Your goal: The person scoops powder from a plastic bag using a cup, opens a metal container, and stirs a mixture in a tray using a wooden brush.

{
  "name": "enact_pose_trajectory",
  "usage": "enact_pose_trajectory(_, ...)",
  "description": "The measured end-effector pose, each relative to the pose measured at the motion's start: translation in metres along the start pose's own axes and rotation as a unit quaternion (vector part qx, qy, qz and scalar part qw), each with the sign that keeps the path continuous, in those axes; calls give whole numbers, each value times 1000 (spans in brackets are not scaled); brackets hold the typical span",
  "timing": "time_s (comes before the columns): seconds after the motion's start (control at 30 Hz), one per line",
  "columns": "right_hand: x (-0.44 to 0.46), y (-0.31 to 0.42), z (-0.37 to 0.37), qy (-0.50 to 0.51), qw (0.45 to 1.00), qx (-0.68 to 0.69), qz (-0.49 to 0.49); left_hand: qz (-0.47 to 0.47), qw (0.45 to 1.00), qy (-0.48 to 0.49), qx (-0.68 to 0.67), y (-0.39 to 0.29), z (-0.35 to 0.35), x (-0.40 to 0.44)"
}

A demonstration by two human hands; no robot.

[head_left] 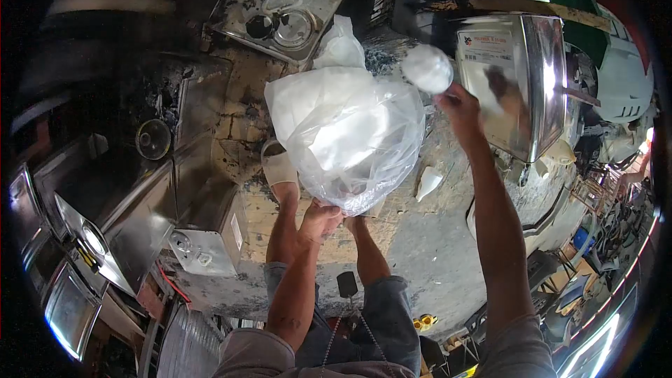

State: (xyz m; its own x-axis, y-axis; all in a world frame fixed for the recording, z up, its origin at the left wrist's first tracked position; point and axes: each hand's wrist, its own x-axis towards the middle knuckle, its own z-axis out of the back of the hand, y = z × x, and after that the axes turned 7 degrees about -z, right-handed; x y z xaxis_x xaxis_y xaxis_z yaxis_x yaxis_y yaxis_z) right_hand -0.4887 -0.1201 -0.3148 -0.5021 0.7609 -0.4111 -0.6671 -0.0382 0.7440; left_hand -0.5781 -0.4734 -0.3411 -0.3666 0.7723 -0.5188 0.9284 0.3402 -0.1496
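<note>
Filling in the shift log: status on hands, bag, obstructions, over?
Left hand gripping plastic bag at near edge. Right hand holding round white object. Metal can close by right hand, possibly in the way.

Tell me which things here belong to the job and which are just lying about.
In the job, it seems:
- plastic bag, edge held by the left hand
- round white thing in the right hand

Apparently just lying about:
- labelled metal can near the right hand
- metal tray, top of view
- white scrap on the floor
</note>
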Motion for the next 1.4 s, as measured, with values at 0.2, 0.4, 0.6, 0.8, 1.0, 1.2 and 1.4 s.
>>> enact_pose_trajectory(0.2, 73, 44, 2, 0, 976, 99, -194, -2, 1000, -15, 26, -13, -25, -1)
enact_pose_trajectory(0.4, 121, 79, 10, -6, 979, 55, -197, -25, 999, -30, 25, -11, -28, -4)
enact_pose_trajectory(0.6, 114, 92, 16, -56, 974, 36, -215, 3, 999, -50, -5, -2, -1, -6)
enact_pose_trajectory(0.8, 59, 95, 21, -40, 979, 53, -192, -4, 1000, -13, -15, 5, 14, -2)
enact_pose_trajectory(1.0, -41, 59, -6, 144, 978, -100, -112, 15, 1000, -2, 22, 3, 36, -7)
enact_pose_trajectory(1.2, -47, -5, -93, 135, 924, -339, 115, -99, 989, -108, 21, -11, -1, -2)
enact_pose_trajectory(1.4, -15, -25, -158, 80, 851, -502, 135, -84, 993, -81, 34, -12, 17, 2)
